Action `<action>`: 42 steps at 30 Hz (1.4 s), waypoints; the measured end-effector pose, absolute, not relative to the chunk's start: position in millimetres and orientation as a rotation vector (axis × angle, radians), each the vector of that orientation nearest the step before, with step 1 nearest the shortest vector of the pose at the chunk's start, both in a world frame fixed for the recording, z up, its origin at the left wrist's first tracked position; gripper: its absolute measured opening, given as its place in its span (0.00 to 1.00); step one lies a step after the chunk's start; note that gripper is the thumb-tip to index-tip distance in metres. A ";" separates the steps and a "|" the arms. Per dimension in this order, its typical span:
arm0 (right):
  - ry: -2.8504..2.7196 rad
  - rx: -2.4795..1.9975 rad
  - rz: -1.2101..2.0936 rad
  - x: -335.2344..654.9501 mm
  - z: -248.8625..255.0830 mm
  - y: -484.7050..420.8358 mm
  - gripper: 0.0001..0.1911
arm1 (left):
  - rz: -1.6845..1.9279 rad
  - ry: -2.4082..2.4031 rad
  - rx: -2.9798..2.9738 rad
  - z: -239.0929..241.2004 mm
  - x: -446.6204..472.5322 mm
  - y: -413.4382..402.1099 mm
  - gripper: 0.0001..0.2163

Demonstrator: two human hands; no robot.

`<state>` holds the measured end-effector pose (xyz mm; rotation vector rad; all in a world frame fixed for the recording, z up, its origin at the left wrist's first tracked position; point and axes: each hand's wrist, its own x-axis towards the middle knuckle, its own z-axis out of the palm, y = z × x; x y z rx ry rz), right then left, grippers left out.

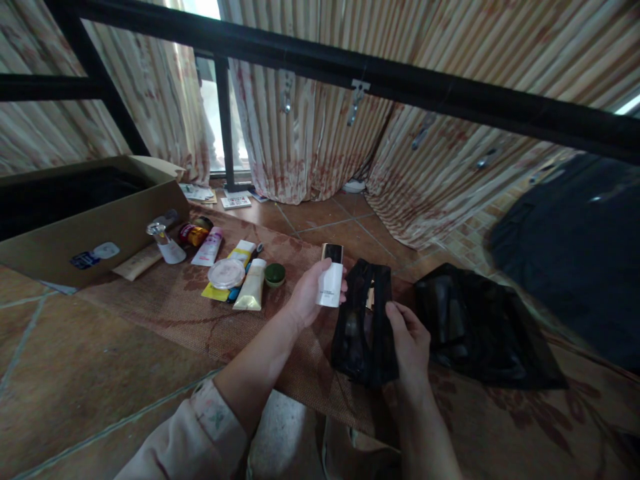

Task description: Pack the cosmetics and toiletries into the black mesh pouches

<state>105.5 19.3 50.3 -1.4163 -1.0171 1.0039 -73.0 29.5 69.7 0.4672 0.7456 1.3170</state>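
My left hand [313, 293] is closed round a white cosmetic bottle [330, 283] with a black and gold cap, held upright just left of a black pouch [367, 360]. The pouch lies unzipped along its top, and a gold-coloured item [371, 295] shows inside its opening. At the pouch's right edge, my right hand [410, 333] pinches the dark fabric between thumb and fingers. To the left on the mat are a gold tube [251, 287], a round clear-lidded compact [227, 273] and a small jar with a green lid [275, 275].
A cardboard box [115, 233] stands at the far left, beside a white bottle with a clear cap [167, 245] and a pink-white tube [208, 247]. Another black bag [490, 333] lies at the right. A dark metal rail [320, 57] crosses above, before curtains [310, 147].
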 end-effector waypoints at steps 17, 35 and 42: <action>-1.045 -1.380 1.010 106.9 47.6 20.3 0.22 | 1.310 0.802 0.543 65.2 -67.5 30.3 0.25; -1.038 -1.385 1.005 105.6 51.4 18.8 0.21 | 1.291 0.847 0.476 70.2 -64.8 29.4 0.24; -1.055 -1.391 0.994 107.0 47.5 19.6 0.21 | 1.306 0.851 0.493 70.8 -64.4 28.4 0.23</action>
